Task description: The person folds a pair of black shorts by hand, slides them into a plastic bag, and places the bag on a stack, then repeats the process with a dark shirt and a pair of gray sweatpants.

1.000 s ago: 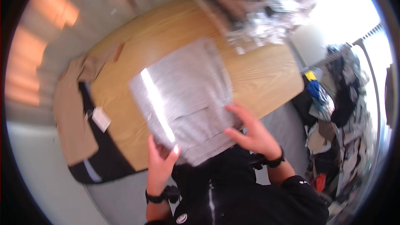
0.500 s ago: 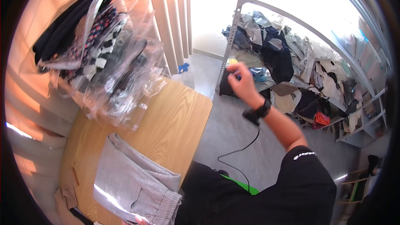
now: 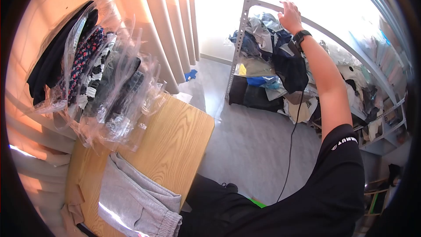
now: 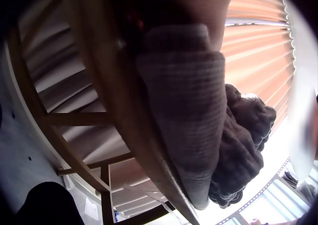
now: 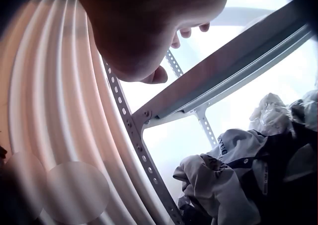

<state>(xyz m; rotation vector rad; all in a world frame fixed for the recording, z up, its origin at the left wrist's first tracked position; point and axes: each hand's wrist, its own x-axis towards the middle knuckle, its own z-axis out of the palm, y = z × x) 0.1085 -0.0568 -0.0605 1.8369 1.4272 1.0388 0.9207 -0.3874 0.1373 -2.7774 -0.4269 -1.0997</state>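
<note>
My right hand (image 3: 289,16) is raised at the metal shelf's upper crossbar, fingers loosely bent with nothing in them. In the right wrist view its thumb (image 5: 158,76) and fingertips show just above the crossbar (image 5: 218,61). Folded grey sweatpants (image 3: 131,193) lie on the wooden table, their elastic waistband (image 3: 169,221) near the table's edge. My left hand (image 4: 174,6) is beside them; only a bit of a finger shows at the bottom of the head view. Its fingers are mostly hidden in the dark of the left wrist view, above the sweatpants' folded edge (image 4: 184,101).
Clothes in clear plastic bags (image 3: 109,79) are heaped at the table's far end. The metal shelf (image 3: 245,30) holds piled garments (image 3: 291,68) below the crossbar. A cable (image 3: 290,153) hangs from the right wrist to the floor. Beige cloth (image 3: 72,210) lies at the table's left.
My right hand has left the sweatpants and risen away to the right, up to the shelf. The head view has swung toward the shelf; the sweatpants stay on the table.
</note>
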